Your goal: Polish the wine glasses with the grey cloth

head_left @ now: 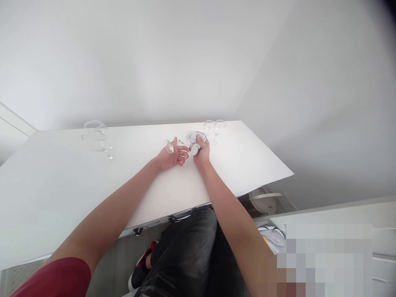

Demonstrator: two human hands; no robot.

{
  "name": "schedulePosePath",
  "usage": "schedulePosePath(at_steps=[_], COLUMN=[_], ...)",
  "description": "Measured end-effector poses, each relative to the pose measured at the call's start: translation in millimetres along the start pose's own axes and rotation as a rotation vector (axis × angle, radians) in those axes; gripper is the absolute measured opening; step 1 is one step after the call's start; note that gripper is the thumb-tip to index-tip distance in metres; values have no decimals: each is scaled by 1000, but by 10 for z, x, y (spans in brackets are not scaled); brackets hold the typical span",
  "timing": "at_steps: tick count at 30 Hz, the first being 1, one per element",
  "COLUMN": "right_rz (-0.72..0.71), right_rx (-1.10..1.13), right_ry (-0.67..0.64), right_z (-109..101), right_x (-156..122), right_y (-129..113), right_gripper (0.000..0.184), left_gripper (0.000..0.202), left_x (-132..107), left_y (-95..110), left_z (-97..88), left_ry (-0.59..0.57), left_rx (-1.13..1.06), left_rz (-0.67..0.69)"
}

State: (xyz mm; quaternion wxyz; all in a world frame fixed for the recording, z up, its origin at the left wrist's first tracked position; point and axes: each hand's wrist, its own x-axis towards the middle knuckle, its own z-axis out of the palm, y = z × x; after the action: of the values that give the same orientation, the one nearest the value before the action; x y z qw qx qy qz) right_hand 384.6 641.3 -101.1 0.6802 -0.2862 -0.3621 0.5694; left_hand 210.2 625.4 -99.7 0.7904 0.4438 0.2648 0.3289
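Over the white table, my left hand [173, 157] is palm up with a stemmed glass [169, 147] lying across it, its stem between the fingers and its clear foot near the thumb. The bowl of that glass points right, toward my right hand [202, 152]. Fingers of the right hand are closed round a bunched white-and-grey cloth [194, 148], which is pressed against the bowl. Whether the cloth reaches inside the bowl, I cannot tell. Just behind the right hand stand two clear stemmed glasses [220, 127].
More clear glasses [95, 135] are on the left of the white table [148, 210], hard to make out against it. A plain wall [154, 62] rises behind. Below the table's right edge are a round white object [262, 202] and a white cabinet top [334, 212].
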Motion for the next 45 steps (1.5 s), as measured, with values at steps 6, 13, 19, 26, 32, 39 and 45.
schedulePosePath(at_steps=[6,13,19,26,32,39,45], right_rz=[-141,-592,-796,-732,-494,14,472], right_rx=[-176,-847,-1250,-1175,-821,-283,-18], right_ry=[-33,13,-394,-281,-156,-114,-266], right_z=[11,26,51,86,128,150,178], right_x=[-42,-100,-96,-118,-148,-153,-84], right_y=[19,-7,70,48,71,120,77], right_gripper=[45,51,46,51,52,47,63], left_gripper=[42,37,29,39,48,49,51], left_x=[-52,-3,96,35,29,14,-18], left_y=[-10,-71,-173,-146,-100,-63,-23], left_z=[-42,34,16,99,75,130,102], left_ry=[26,181,431,407,402,346,138], left_rx=[5,151,238,368,201,47,-25], left_rz=[95,214,402,434,415,309,191])
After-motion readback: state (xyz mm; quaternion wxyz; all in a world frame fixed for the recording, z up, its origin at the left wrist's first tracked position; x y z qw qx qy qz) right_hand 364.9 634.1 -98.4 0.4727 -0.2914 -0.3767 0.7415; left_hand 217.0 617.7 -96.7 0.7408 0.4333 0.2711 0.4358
